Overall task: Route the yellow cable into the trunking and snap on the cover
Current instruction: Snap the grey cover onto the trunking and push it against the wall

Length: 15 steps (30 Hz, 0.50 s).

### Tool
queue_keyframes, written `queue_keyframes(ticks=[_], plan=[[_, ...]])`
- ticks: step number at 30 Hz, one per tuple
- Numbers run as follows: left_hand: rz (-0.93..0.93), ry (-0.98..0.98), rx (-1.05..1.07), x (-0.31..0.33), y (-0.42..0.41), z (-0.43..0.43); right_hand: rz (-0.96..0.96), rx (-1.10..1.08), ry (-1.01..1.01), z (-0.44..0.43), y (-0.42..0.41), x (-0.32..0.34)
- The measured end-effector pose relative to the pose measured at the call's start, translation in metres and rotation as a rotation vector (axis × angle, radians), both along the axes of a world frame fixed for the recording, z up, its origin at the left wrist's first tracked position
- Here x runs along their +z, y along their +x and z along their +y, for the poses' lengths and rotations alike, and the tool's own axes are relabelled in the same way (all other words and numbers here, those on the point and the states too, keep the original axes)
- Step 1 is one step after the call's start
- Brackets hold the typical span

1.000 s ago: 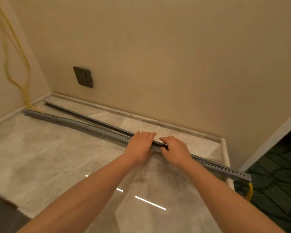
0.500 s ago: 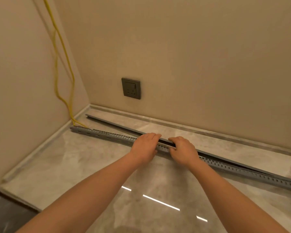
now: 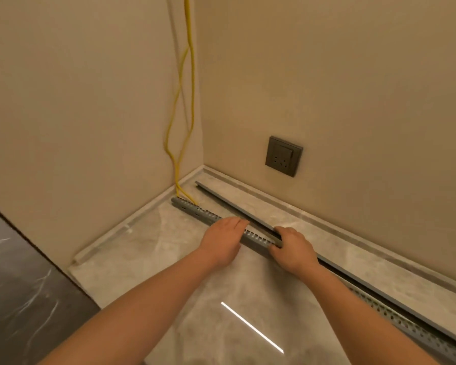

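Both hands met the slotted grey plastic trunking (image 3: 193,209): left hand (image 3: 225,234) flat, right hand (image 3: 293,248) gripping it, perhaps the grey cover strip (image 3: 234,206) too; yellow cable (image 3: 188,22) entering at the marble floor's (image 3: 142,259) corner needed tucking first.

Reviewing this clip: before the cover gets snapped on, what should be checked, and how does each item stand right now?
1. Yellow cable enters the far end of the slotted trunking: ok.
2. Cable seated along the whole channel: cannot tell; the side walls and the hands hide the inside.
3. Cover lined up over the trunking: not ok; it lies alongside, on the wall side.
4. Trunking steadied: ok; the left hand presses flat on it and the right hand has a curled grip on it.
5. Trunking flat on the floor: ok where visible.
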<state>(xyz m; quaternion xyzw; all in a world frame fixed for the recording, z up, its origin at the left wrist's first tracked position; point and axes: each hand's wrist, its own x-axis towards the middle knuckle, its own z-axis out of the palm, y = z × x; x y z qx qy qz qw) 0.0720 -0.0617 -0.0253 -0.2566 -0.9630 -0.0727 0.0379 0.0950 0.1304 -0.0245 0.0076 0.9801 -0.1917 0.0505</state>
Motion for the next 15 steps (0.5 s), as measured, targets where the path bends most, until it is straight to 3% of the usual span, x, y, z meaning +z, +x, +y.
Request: queue_keyframes(ticks=[8,15], plan=[[0.002,-0.063,-0.027,-0.007,-0.088,-0.09,-0.024,-0.02,-0.039,-0.074,-0.069,-0.007],[-0.029,-0.195,-0.146,-0.009,-0.147,-0.153,-0.036,0.018,0.057,-0.139,-0.119,-0.009]])
